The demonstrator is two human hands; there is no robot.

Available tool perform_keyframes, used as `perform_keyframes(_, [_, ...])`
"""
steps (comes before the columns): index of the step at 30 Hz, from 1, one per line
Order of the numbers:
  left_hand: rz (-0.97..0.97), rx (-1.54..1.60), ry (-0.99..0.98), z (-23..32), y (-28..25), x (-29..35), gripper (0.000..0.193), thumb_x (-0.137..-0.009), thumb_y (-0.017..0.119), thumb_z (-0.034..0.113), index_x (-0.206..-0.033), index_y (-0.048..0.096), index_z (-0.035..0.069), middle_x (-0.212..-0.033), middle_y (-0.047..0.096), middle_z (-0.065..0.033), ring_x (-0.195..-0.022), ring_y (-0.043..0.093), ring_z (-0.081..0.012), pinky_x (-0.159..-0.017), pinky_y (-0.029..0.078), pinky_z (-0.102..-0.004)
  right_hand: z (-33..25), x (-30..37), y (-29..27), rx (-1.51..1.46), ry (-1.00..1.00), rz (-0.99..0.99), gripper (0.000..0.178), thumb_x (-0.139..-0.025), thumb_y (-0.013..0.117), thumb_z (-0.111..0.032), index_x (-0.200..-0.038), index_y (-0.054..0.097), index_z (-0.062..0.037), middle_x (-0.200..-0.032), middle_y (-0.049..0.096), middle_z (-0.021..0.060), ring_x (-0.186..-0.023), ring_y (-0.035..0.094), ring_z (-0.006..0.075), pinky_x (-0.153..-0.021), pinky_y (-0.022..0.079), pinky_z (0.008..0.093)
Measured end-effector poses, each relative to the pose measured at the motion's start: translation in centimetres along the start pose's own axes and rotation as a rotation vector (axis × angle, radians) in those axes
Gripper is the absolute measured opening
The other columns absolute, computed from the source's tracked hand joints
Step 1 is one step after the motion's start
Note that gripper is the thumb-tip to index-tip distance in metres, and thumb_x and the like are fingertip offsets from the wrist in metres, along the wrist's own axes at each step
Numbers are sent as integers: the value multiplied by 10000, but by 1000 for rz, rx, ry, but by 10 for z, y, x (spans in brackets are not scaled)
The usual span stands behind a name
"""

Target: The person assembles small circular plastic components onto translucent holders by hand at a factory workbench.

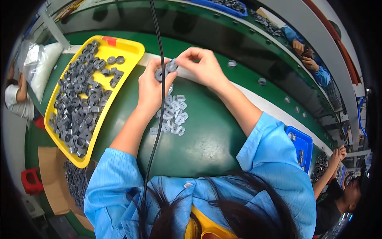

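Above the green work surface (207, 147), my left hand (149, 87) is closed around a dark grey ring-shaped plastic part (158, 75). A lighter grey part (171, 65) sits against it at the fingertips. My right hand (205, 68) comes in from the right, thumb and forefinger pinched at the edge of that lighter part; exactly what lies between them is partly hidden. Just below my hands lies a loose pile of small translucent light-grey plastic pieces (175, 113). To the left, a yellow tray (134, 51) carries a heap of dark grey round parts (75, 101).
A black cable (153, 149) hangs across the view in front of my left hand. Beyond a pale strip runs a green belt (246, 81) with several scattered round pieces. A blue tray (305, 139) stands right, a cardboard box (51, 179) lower left. Co-workers' hands (304, 53) show far right.
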State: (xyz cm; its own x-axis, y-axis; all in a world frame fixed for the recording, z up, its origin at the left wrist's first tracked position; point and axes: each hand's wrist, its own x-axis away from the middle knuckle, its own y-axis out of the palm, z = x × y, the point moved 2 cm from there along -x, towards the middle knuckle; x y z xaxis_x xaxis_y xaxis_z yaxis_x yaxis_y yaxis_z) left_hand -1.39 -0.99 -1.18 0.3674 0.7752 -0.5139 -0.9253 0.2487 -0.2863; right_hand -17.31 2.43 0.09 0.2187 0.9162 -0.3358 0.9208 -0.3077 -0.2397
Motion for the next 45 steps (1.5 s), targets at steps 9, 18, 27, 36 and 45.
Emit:
perform_keyframes(9, [73,58,-40,7,2,4,292,-774,710,102,-985,531,8,-848,650,-112,-718,633,-177,-654,498,-286,-2,13,22,-194,123,65,180,-771,697,-176,-810,661,-5,-709,640,38,-670,561,90,-632,460,253])
perform_keyframes(18, [-39,-147,240,5,-2,7,292,-744,700,51,-990,543,33,-894,597,-133,-806,612,-317,-681,500,-367,-9,4,-3,-229,305,-267,232,-781,728,-166,-931,666,0,-822,663,60,-679,579,94,-611,473,220])
perform_keyframes(27, [-43,-151,332,8,2,6,297,-738,703,56,-1000,565,53,-893,587,-116,-796,604,-321,-673,506,-370,-2,8,-8,-364,423,-292,209,-794,704,-125,-948,661,10,-831,657,78,-682,617,103,-657,508,202])
perform_keyframes(36, [-263,48,174,6,-9,2,289,-719,754,53,-982,639,24,-865,653,-54,-763,619,-148,-707,489,-259,-11,8,-20,-290,478,-452,143,-805,684,-74,-906,628,10,-794,653,64,-682,633,111,-658,520,209])
perform_keyframes(45, [84,-143,331,5,-2,4,321,-681,759,38,-977,634,33,-850,631,-86,-749,623,-218,-673,506,-294,-29,22,3,276,-26,68,173,-723,740,-141,-789,675,5,-700,661,66,-663,618,102,-617,494,260])
